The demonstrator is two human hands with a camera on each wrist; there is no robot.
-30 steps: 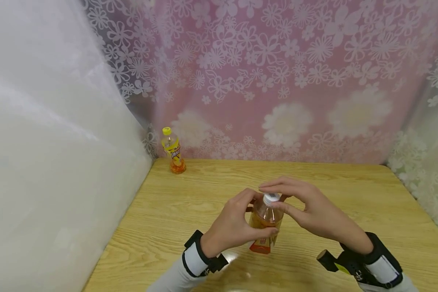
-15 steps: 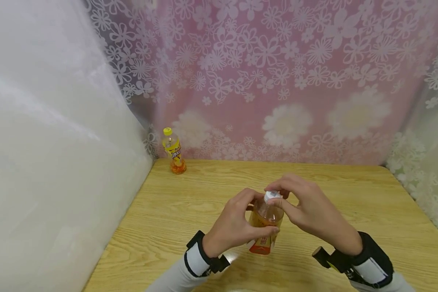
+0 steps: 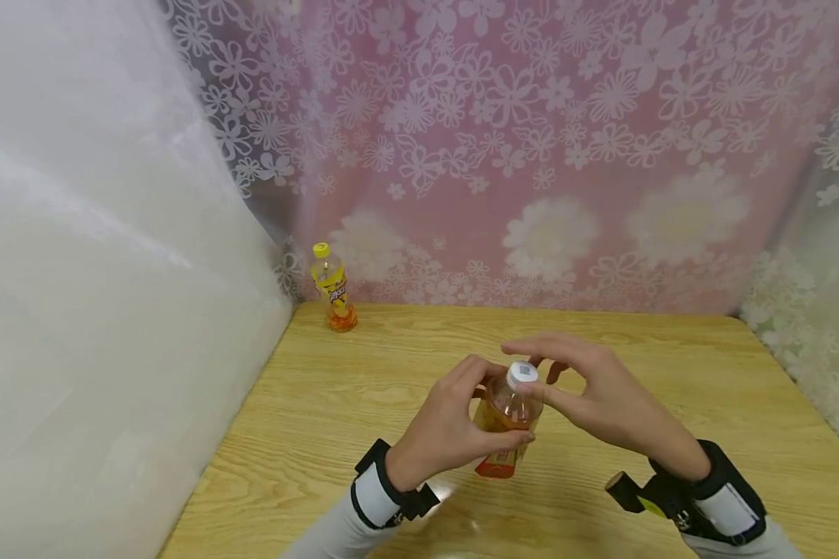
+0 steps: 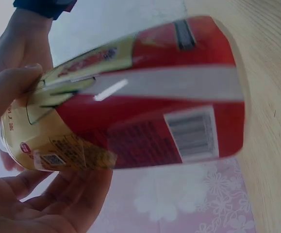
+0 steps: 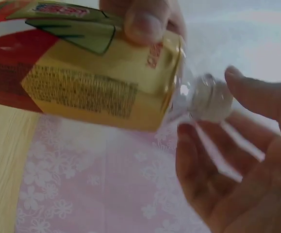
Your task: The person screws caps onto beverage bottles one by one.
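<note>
My left hand [image 3: 454, 423] grips a drink bottle [image 4: 145, 97] with a red and gold label around its body, the thumb across the near side. The bottle stands roughly upright in front of me; whether its base touches the table I cannot tell. A white cap [image 3: 522, 373] sits on its neck. Around this cap [image 5: 214, 99] is my right hand [image 3: 594, 392], its fingers spread and loosened. In the right wrist view, the right thumb [image 5: 256, 92] lies at the cap's edge, and the other fingers [image 5: 189, 160] stand apart from it.
On the wooden table [image 3: 363, 404], a second bottle [image 3: 333, 291] with a yellow cap and some orange liquid stands at the far left corner. A pink flowered curtain [image 3: 461, 155] hangs behind the table, and a white sheet [image 3: 112, 295] closes off the left side.
Half a second ago my right fingers were closed around the cap; now they have spread off it. The bottle's base has shifted up slightly in the head view. My left hand keeps its hold.
</note>
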